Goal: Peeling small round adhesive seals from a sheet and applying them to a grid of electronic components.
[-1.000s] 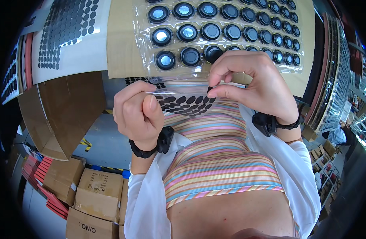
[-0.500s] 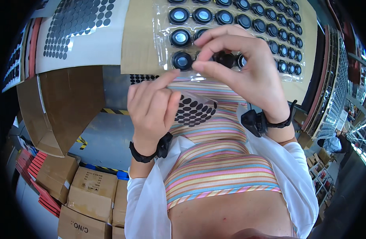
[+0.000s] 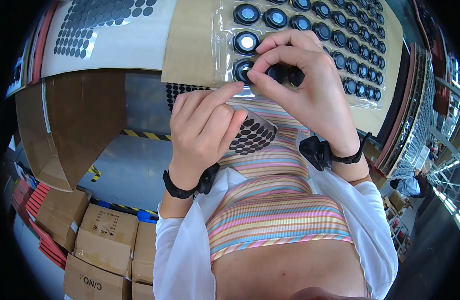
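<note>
My left hand (image 3: 202, 125) is closed on a bent clear sheet of black round stickers (image 3: 252, 136), which hangs below its fingers. Its index fingertip reaches the front edge of a clear plastic tray (image 3: 221, 50). In that tray sit rows of round black parts (image 3: 275, 18) with shiny silver centres. My right hand (image 3: 310, 75) is in a pinch, thumb and index fingertip together over the leftmost front part (image 3: 242, 71). Whatever lies between those fingertips is too small to make out. Several parts in the front row are partly hidden by this hand.
Brown cardboard (image 3: 187, 55) lies under the tray. To its left, a white board (image 3: 110, 52) carries more black round stickers (image 3: 72, 45). Below stands an open carton (image 3: 90, 120). Closed boxes (image 3: 105, 240) and red trays (image 3: 47, 235) are stacked lower left.
The tray and cardboard appear further right in the view. My right fingertips are now over the leftmost front part instead of just right of it. My left hand still holds the sticker sheet.
</note>
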Motion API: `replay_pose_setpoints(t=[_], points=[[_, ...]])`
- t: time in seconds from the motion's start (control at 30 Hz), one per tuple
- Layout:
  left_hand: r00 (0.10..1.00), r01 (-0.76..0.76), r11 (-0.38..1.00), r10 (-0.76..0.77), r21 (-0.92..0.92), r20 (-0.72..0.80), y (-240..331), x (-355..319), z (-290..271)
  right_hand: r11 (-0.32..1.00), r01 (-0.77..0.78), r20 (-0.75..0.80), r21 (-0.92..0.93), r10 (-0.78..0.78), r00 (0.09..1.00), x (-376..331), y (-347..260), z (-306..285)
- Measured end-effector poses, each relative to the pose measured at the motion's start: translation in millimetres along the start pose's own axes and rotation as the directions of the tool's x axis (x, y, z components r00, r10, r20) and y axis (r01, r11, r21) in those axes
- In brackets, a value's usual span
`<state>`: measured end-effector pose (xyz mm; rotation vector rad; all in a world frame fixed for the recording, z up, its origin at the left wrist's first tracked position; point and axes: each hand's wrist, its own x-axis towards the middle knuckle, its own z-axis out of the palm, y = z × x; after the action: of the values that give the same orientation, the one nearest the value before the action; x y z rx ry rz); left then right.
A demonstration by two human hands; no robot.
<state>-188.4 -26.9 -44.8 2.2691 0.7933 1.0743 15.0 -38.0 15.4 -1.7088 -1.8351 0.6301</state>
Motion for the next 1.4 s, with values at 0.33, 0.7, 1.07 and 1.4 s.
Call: replay_pose_setpoints(t=[0.33, 0.7, 1.07, 1.4], points=[[0.999, 0.044, 0.999, -0.044, -0.001, 0.016, 0, -1, 0, 0.977, 0.042, -0.026, -0.207, -0.049, 0.998, 3, -12, 0], [0.956, 0.196, 0.975, -0.214, -0.108, -0.199, 1, -8, -10, 0.975, -0.102, 0.105, 0.196, 0.083, 0.991, -13, -5, -28], [0.902, 0.189, 0.976, -0.128, 0.110, -0.413, 5, -8, -6, 0.923, -0.181, 0.338, 0.340, 0.059, 0.939, -28, -1, -40], [0.903, 0.387, 0.919, -0.360, 0.077, -0.236, 10, 19, -10, 0.955, 0.087, 0.205, 0.283, -0.148, 0.968, -22, 11, -43]])
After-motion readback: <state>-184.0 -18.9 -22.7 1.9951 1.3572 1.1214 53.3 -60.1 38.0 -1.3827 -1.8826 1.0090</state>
